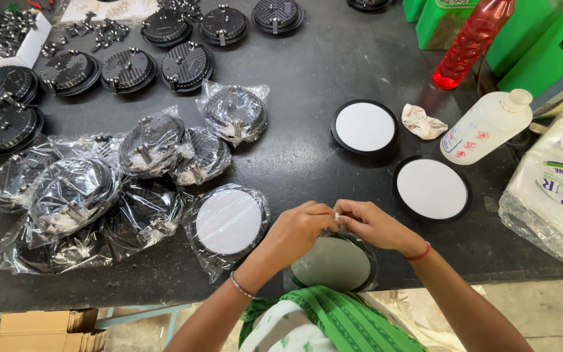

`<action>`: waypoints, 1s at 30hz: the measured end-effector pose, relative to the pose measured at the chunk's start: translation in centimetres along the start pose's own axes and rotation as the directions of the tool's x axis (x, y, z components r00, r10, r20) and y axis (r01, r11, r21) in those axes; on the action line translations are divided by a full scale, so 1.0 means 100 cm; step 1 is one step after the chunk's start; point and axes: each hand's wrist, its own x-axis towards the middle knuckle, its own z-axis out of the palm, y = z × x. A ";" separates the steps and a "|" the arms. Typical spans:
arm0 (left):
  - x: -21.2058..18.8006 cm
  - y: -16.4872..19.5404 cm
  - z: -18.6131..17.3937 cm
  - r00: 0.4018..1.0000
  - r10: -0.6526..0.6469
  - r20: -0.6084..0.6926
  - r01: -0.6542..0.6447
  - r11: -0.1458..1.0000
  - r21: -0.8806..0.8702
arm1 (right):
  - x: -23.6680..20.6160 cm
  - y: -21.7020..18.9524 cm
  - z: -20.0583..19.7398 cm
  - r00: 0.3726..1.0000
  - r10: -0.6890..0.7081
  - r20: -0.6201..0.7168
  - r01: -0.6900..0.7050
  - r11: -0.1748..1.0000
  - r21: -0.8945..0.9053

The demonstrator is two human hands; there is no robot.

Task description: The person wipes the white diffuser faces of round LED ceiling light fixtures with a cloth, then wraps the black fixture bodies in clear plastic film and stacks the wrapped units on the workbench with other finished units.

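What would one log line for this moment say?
left hand: pinching clear bag | right hand: pinching same bag | in bag: round light | place: black table edge | left of hands: bagged lights

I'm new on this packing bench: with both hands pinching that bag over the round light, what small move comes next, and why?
Probably set it on the bagged pile. The left hand and right hand pinch the clear bag's mouth over the round light, already inside, and the nearest bagged light lies just left.
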 end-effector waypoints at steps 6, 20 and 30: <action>-0.017 0.014 -0.012 0.998 -0.032 0.045 0.035 0.997 -0.066 | -0.003 -0.016 -0.003 1.000 -0.011 -0.005 0.010 0.998 -0.070; -0.107 -0.032 -0.036 0.429 -0.571 -0.700 0.519 0.790 -0.327 | -0.008 -0.085 0.034 0.936 -0.156 -0.317 0.127 0.986 -0.108; -0.205 -0.041 -0.031 0.342 -0.545 -0.765 0.598 0.755 -0.270 | 0.106 -0.038 0.176 0.529 -0.831 0.171 0.706 0.319 -0.633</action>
